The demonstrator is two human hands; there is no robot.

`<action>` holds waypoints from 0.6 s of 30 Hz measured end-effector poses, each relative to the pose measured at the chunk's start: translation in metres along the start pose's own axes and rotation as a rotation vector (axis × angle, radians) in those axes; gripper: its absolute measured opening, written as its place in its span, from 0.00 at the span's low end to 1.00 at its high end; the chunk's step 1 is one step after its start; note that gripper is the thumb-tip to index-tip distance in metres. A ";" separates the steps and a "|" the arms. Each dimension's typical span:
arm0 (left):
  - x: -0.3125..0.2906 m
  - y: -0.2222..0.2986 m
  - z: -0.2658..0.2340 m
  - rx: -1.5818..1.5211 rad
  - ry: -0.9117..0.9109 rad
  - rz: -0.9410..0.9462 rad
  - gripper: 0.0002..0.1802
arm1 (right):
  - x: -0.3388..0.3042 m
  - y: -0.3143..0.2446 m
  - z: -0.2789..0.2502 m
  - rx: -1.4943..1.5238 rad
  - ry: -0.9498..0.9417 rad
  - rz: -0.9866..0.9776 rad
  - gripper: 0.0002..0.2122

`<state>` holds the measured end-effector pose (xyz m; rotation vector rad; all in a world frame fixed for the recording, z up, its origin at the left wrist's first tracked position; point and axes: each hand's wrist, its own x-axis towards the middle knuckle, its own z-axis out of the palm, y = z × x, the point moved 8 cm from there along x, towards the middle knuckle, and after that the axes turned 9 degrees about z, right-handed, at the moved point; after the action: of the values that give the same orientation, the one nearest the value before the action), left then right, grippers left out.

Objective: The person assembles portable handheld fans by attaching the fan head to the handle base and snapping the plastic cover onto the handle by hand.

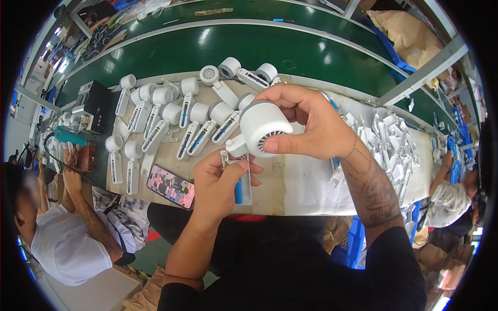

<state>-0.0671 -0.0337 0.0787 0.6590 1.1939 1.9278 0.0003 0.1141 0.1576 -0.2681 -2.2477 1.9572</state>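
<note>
Just in front of me I hold a white handheld fan. Its round fan head (262, 124), with a grey rim and a slotted vent, is gripped by my right hand (314, 122), thumb on the vent and fingers over the far side. My left hand (215, 186) pinches the open handle (247, 191) below the head, where a blue battery shows inside. The head and handle meet at a small white joint, partly hidden by my fingers. Several similar fans (199, 113) with open handles and blue batteries lie to the left and beyond.
A phone (171, 186) with a patterned screen lies by my left hand. To the right is a heap of white plastic parts (386, 147). A green conveyor belt (249, 44) runs behind the bench. One person (72, 241) works at left beside a black machine (96, 106), another (450, 207) at right.
</note>
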 end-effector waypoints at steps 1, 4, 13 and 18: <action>0.000 -0.001 -0.001 0.020 0.012 -0.007 0.10 | -0.001 0.000 -0.001 -0.016 -0.020 0.013 0.29; -0.001 -0.005 0.004 0.067 0.000 -0.028 0.09 | 0.002 -0.005 -0.003 -0.057 -0.085 0.071 0.27; -0.010 -0.017 0.014 0.159 -0.096 -0.119 0.07 | 0.029 -0.004 0.008 -0.517 -0.500 0.354 0.22; -0.009 -0.012 0.016 0.231 -0.117 -0.088 0.06 | 0.033 -0.003 0.015 -0.627 -0.592 0.420 0.26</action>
<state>-0.0455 -0.0297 0.0749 0.8147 1.3591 1.6701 -0.0357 0.1071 0.1587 -0.2665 -3.4167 1.5540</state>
